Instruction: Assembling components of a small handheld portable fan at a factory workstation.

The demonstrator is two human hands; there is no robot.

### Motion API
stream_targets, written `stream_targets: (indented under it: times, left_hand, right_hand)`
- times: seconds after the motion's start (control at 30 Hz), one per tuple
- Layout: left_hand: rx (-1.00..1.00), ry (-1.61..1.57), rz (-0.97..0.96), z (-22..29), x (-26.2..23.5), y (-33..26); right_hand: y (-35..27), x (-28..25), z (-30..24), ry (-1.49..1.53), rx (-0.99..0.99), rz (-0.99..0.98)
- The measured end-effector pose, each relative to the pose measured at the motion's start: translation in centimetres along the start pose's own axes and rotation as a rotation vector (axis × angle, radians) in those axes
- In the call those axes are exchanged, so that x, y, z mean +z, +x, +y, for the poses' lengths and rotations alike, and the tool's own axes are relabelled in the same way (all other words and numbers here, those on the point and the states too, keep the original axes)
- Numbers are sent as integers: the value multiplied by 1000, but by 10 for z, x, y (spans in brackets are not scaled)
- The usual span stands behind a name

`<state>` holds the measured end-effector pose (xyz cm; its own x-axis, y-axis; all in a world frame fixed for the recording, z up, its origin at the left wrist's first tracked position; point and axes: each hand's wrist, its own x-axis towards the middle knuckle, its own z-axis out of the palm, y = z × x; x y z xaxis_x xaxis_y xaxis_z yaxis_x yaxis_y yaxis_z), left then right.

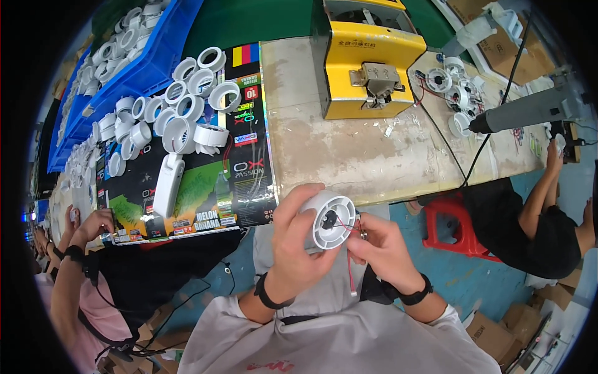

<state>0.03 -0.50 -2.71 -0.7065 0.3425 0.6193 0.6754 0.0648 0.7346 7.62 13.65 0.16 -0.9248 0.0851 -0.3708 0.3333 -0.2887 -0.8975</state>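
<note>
My left hand [294, 240] is wrapped round a white round plastic fan housing [320, 239], tilted so that its open, spoked face shows. A dark motor [329, 219] sits in the middle of it. At the housing's right edge, my right hand [389, 254] pinches a small part [363, 234] with a metallic glint and thin wires; the fingers partly hide it. From there a red lead [351, 274] hangs down, ending in a small pale plug. Both hands are just off the table's front edge, above my lap.
White plastic rings [189, 107] and a white handle-shaped piece [169, 186] lie on printed board at left, beside a blue bin [134, 78]. A yellow machine [369, 59] stands ahead. Wired housings [458, 95] and a grey tool [523, 112] are at right. Co-workers sit on both sides.
</note>
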Motion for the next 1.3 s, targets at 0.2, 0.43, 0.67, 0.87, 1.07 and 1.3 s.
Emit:
stream_targets:
  times: [0.2,0.43,0.67,0.87,1.07,1.3]
  left_hand:
    - [-241,-334,-226,0,-20,3]
    - [-382,-672,-317,17,-14,-1]
    - [-233,-531,-254,14,-12,12]
    - [-259,-469,-353,10,-23,17]
    - [-403,-685,-366,10,-22,10]
    - [-549,-825,-363,8,-20,1]
  right_hand:
    - [2,-18,-16,-36,-266,116]
    - [16,-1,-66,-438,-693,-43]
    - [33,5,-78,-579,-894,-160]
    - [39,4,-75,-535,-788,-252]
    - [44,-1,-77,-472,-635,-393]
    - [44,1,-75,-455,-519,-344]
